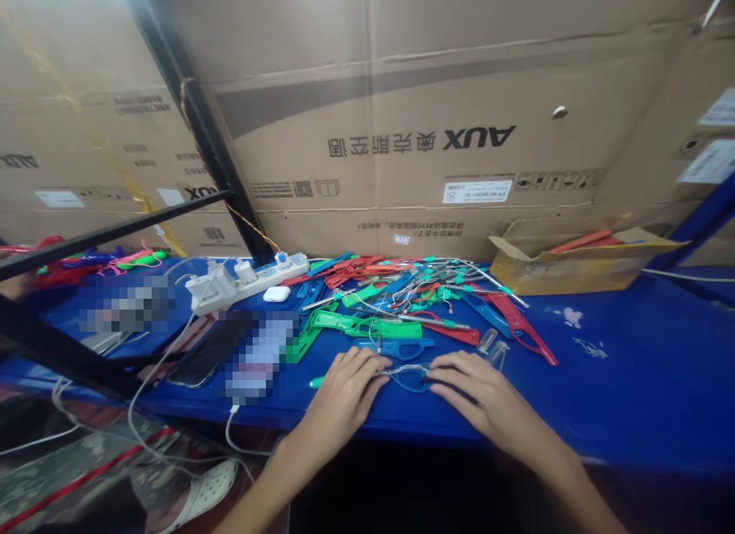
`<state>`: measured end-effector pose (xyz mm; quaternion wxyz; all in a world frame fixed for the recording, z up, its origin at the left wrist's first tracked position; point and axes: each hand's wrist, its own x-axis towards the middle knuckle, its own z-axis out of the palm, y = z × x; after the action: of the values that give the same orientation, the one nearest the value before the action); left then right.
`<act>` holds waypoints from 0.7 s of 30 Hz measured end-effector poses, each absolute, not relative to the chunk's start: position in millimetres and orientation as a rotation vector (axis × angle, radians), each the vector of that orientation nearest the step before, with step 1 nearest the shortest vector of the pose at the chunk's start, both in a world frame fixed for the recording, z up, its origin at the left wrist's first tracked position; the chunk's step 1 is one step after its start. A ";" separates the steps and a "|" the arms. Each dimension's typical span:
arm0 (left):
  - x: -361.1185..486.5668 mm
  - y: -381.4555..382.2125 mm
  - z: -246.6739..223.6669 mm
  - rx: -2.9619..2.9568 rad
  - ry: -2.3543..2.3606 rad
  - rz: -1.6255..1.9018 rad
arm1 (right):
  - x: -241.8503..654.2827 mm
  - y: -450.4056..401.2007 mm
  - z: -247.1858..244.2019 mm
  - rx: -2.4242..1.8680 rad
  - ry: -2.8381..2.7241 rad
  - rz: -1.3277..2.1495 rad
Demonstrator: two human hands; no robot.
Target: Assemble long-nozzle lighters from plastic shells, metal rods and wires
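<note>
Two bare arms (281, 473) reaching in over the front edge of the blue worktop (620, 381), with both hands low and close together. Left hand (347, 381) nearly closed, fingers bent and pinched on the left end of a small blue handle (414, 384). Right hand (479, 384) bent much the same way but a bit looser, fingertips on the other end of it. Blue handle between the two hands, just in from the front edge, near the middle. Thin white wires (406, 368) along its top. Green tip (315, 382) poking out past the left hand. Parts under the fingers hard to see.

Just behind the hands, a flat blue piece (405, 350), then a bright green piece (396, 329). Near the right hand, small clear bits (497, 353). Farther back, along the middle of the back edge, a big messy heap (396, 293) of red, blue and green pieces with shiny metal sticks (502, 286). At the right side of the heap, a long red piece (525, 331).

Near the back edge on the right, a cardboard box (574, 277) with orange-red things (586, 240) inside. Left of the heap, a white power strip (281, 267) with plugs (246, 271). In front of that, a little white case (276, 294). Toward the left, a dark phone (210, 350) beside a second phone (261, 358), screen blurred, with a white cord (228, 430) hanging past the front edge.
</note>
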<state>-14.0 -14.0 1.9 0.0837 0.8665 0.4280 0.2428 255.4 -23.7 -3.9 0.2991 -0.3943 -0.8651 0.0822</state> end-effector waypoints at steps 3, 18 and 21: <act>-14.0 -15.1 2.7 2.648 1.263 0.678 | 254.4 -23.0 -2.6 -1.033 -2.333 0.214; -14.2 -9.8 8.2 2.799 1.153 0.441 | 249.9 -22.5 -3.0 -1.102 -2.370 0.159; -13.6 -8.9 7.8 2.808 1.140 0.451 | 249.9 -22.3 -4.0 -1.109 -2.350 0.167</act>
<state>-13.6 -8.9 7.8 0.0388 0.9158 0.3717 0.1471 249.9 -22.3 -4.0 0.2656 -0.4104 -0.8702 0.0618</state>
